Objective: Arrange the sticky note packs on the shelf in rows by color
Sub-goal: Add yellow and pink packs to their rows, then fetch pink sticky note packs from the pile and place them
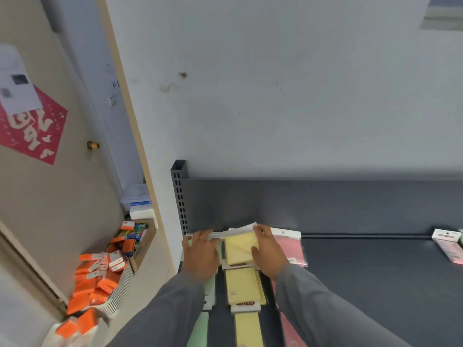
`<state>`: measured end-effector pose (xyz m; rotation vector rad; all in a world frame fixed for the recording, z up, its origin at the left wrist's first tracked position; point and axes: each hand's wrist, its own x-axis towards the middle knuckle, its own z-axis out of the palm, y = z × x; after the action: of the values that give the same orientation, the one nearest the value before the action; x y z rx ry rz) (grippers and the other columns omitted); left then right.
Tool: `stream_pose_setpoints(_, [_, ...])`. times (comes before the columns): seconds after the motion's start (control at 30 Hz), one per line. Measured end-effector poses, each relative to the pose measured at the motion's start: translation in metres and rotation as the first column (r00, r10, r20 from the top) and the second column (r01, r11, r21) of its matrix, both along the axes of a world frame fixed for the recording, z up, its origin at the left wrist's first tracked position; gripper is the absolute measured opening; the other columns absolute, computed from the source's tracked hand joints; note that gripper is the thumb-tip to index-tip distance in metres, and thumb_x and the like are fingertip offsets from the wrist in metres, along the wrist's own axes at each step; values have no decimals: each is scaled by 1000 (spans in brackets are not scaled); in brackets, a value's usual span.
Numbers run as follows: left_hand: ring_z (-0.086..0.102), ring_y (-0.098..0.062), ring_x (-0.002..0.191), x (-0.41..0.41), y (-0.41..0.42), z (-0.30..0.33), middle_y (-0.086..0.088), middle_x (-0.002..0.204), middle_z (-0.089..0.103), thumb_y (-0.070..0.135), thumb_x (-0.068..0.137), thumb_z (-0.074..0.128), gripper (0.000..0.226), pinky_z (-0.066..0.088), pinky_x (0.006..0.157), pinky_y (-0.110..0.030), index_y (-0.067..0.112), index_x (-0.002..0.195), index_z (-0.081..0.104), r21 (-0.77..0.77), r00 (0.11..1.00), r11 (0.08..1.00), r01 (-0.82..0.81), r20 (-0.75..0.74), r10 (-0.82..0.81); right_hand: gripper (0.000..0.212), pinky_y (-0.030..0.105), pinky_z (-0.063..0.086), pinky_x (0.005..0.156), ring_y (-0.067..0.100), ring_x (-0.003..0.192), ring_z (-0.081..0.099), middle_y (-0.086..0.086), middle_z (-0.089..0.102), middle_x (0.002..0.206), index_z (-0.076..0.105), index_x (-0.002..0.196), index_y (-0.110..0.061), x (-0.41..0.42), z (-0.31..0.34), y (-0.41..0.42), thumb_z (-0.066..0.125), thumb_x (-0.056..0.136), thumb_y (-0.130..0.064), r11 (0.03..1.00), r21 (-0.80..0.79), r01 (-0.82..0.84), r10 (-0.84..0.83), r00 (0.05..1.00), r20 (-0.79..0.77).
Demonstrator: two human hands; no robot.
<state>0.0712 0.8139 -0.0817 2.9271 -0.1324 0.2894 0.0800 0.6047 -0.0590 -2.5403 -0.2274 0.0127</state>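
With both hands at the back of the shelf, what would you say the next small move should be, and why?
Probably nudge the rear yellow pack straight so it lines up with the yellow pack in front of it. It sits slightly skewed between the left hand and right hand, and the green, yellow and pink rows already run front to back.

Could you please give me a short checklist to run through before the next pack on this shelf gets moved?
1. Yellow pack at the back sits in line with the yellow row: ok.
2. Right hand rests on that pack's right edge: ok; whether it grips it, cannot tell.
3. Left hand lies flat over the green row: ok; the pack beneath is hidden, cannot tell.
4. Pink pack heads the pink row: ok.
5. Stray pack at the shelf's far right belongs to no row: not ok.
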Motion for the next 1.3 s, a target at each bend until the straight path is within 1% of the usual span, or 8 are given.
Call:
stream_pose_setpoints(0.1, [37, -22, 141, -3, 1, 0, 4, 147, 48, 27, 91, 52, 35, 13, 114, -49, 31, 123, 66, -29, 1000, 999, 23, 17, -23, 62, 40, 26, 120, 29, 147, 18, 3, 14, 163, 26, 154, -19, -1, -3, 2, 51, 99, -31, 979, -204, 27, -19, 999, 40])
stream_pose_setpoints(0.2, [34, -22, 142, 1, -9, 4, 2, 150, 44, 41, 96, 43, 43, 7, 115, -48, 31, 136, 55, 4, 996, 999, 43, 75, -44, 59, 43, 22, 120, 32, 148, 14, 6, 12, 164, 25, 155, -20, -7, 3, -4, 44, 101, -35, 949, -298, 106, -65, 988, 143])
stream_pose_setpoints(0.37, [49, -22, 131, 11, -84, 28, 1, 140, 56, 49, 93, 38, 50, 23, 113, -52, 28, 134, 57, 59, 959, 978, 199, 195, -207, 56, 45, 28, 116, 32, 146, 20, 9, 21, 162, 31, 152, -18, -24, 16, -62, 42, 99, -32, 897, -374, 235, -149, 958, 244])
stream_pose_setpoints(0.53, [49, -23, 133, 3, -215, 52, -2, 143, 56, 51, 94, 38, 51, 24, 113, -54, 27, 133, 59, 141, 890, 910, 389, 197, -411, 64, 51, 45, 104, 38, 138, 44, 19, 48, 148, 52, 141, -10, -53, 23, -176, 68, 84, -33, 820, -394, 415, -303, 899, 317])
stream_pose_setpoints(0.73, [50, -26, 132, -26, -394, 62, -4, 143, 56, 52, 94, 34, 55, 26, 112, -57, 24, 132, 62, 139, 833, 851, 507, 176, -525, 72, 51, 52, 96, 40, 129, 54, 21, 58, 138, 61, 133, -8, -109, 26, -344, 81, 69, -35, 709, -440, 552, -470, 834, 289])
stream_pose_setpoints(0.9, [53, -28, 128, -59, -525, 53, -6, 138, 60, 53, 91, 34, 55, 29, 109, -59, 25, 127, 65, 140, 805, 814, 564, 125, -579, 67, 54, 45, 104, 43, 136, 45, 24, 49, 146, 53, 139, -9, -161, 14, -480, 72, 81, -35, 623, -422, 659, -588, 750, 304])
stream_pose_setpoints(1.03, [52, -27, 127, -74, -592, 40, -4, 134, 59, 52, 91, 36, 53, 30, 109, -59, 27, 130, 61, 188, 771, 769, 611, 79, -632, 64, 50, 17, 121, 39, 152, 8, 19, 12, 164, 20, 157, -13, -187, -3, -547, 41, 102, -37, 641, -385, 664, -636, 740, 218])
stream_pose_setpoints(1.3, [42, -26, 135, -27, -686, 38, -2, 146, 48, 49, 91, 49, 47, 23, 107, -54, 29, 134, 52, 207, 780, 770, 604, 44, -624, 65, 50, 20, 120, 40, 150, 14, 19, 22, 161, 26, 155, -11, -160, -9, -623, 48, 98, -32, 651, -392, 650, -632, 750, 193])
